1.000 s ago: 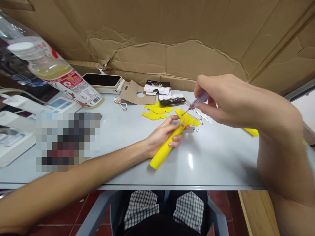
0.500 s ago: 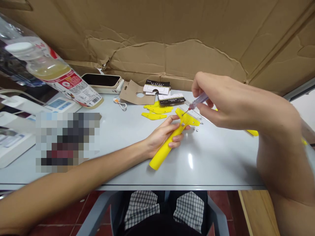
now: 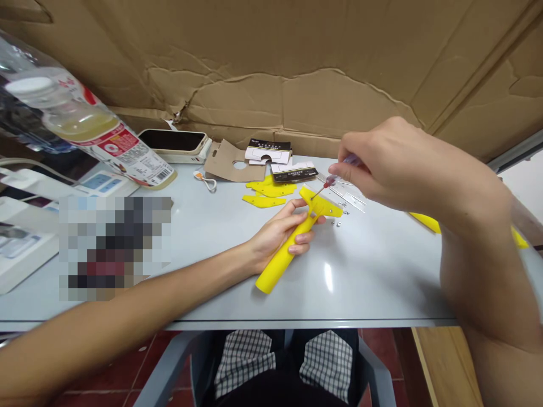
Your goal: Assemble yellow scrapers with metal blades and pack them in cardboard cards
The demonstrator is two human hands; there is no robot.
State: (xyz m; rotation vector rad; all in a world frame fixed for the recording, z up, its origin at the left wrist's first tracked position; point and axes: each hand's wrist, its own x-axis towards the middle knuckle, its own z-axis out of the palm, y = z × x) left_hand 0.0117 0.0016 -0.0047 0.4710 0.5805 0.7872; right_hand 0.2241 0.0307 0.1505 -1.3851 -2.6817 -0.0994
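Observation:
My left hand [image 3: 283,229] is wrapped round a yellow plastic scraper [image 3: 282,261], whose round handle slants toward me and whose wide head points away. In my right hand [image 3: 369,161] is a screwdriver [image 3: 330,181] with a clear handle and red collar. Its tip meets a screw at the left side of the scraper's head. Several small screws [image 3: 339,224] lie on the table just right of the head. Loose yellow plates [image 3: 263,201] rest behind my left hand. Thin metal blades [image 3: 350,196] lie under and beside the right hand.
Folded card packaging [image 3: 233,161] and black-and-white cards [image 3: 294,172] lie at the back, beside a phone [image 3: 173,139]. A bottle [image 3: 110,135] and white power strips [image 3: 25,232] stand at left. More yellow parts [image 3: 425,221] lie at right. A cardboard wall [image 3: 237,102] closes the back.
My right hand has turned and shifted slightly right on the screwdriver, showing more of the blades. The tip stays at the scraper's head. My left hand holds nearly the same position.

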